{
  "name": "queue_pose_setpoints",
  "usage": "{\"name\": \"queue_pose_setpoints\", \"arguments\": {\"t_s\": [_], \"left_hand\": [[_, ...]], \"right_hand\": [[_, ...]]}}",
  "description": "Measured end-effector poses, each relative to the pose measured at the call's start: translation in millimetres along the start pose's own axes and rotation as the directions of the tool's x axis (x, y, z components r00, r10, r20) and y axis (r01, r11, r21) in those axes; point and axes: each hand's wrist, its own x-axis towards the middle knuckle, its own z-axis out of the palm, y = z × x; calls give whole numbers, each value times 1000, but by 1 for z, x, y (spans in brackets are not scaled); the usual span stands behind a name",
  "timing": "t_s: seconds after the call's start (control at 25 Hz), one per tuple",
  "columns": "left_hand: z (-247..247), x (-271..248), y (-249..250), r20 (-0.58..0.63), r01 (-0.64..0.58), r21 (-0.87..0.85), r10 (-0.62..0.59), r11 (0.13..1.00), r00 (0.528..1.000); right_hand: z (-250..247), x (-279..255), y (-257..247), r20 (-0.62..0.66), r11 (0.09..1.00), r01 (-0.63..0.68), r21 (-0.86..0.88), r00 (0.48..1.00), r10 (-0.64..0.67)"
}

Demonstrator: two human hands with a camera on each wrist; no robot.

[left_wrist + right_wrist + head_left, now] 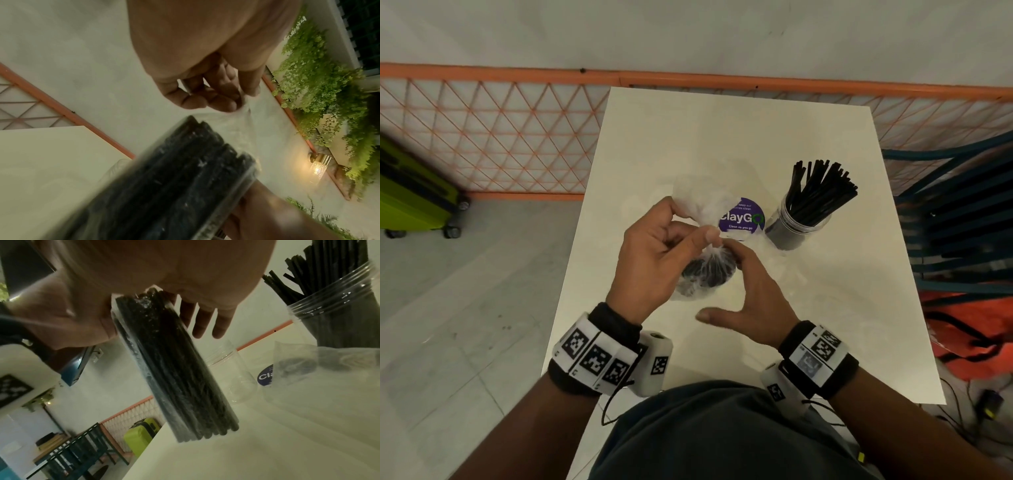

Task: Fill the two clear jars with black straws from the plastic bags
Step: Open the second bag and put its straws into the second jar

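My left hand (709, 236) pinches the gathered top of a clear plastic bag (705, 270) full of black straws and holds it upright over the table. In the left wrist view, the left hand's fingers (216, 97) curl on the plastic above the bag (174, 178). My right hand (726, 277) is beside the bag, fingers straight against its side and thumb spread. Its fingers (205, 321) show behind the bag (179, 369). One clear jar (799, 219) at the right holds several black straws. An empty clear jar (232, 374) stands behind the bag.
A purple round sticker (741, 216) is on the white table (756, 137). An empty plastic bag (329, 378) lies near the filled jar (339, 305). An orange lattice fence (500, 137) runs behind the table, a green suitcase (410, 195) stands left and a dark slatted chair (962, 222) stands right.
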Motion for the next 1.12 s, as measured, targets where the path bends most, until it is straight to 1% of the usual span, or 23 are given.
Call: {"name": "queue_pose_setpoints", "arguments": {"t_s": [0.04, 0.12, 0.2, 0.28, 0.4, 0.48, 0.56, 0.6, 0.68, 0.76, 0.84, 0.88, 1.04, 1.12], "left_hand": [[0, 1, 2, 13, -4, 11, 3, 1000, 1000], [-1, 1, 1, 25, -19, 44, 18, 999, 1000], [-5, 1, -3, 25, -18, 60, 17, 998, 1000], [-6, 1, -5, 38, -15, 80, 12, 997, 999], [-8, 2, -10, 25, -51, 184, 47, 982, 999], [-9, 3, -10, 32, -81, 206, 76, 975, 997], [-8, 5, -11, 58, -72, 197, 62, 978, 996], [-7, 6, -12, 72, -68, 191, 56, 979, 996], [-4, 6, -13, 88, -63, 174, 48, 983, 995], [-3, 7, -14, 85, -57, 161, 43, 985, 995], [-5, 7, -13, 81, -56, 150, 44, 987, 996], [-6, 7, -13, 84, -54, 145, 42, 988, 996], [-5, 6, -13, 125, -65, 123, 50, 990, 991], [-3, 4, -16, 136, -64, 87, 51, 994, 989]], "right_hand": [[-2, 3, 1, -53, 999, -29, -34, 998, 27], [-13, 3, 8, -160, 997, -76, -6, 984, 74], [-24, -1, 17, -199, 997, -74, 32, 977, 79], [-29, -6, 21, -186, 997, -71, 4, 980, 70], [-27, -9, 20, -143, 998, -62, 24, 988, 65], [-23, -9, 16, -73, 998, -35, 49, 997, 38], [-18, -7, 9, 3, 998, -60, 25, 998, 59], [-15, -4, 5, 19, 997, -83, -11, 996, 83], [-10, 2, -1, 15, 993, -100, -69, 995, 101], [-8, 6, -6, 6, 998, -58, -33, 998, 58], [-6, 8, -8, 19, 1000, -8, 18, 1000, 7], [-5, 8, -9, 27, 1000, 1, 17, 1000, -2], [2, 14, -9, -6, 997, -39, -67, 999, 39], [4, 18, -6, -27, 995, -68, -72, 997, 66]]}}
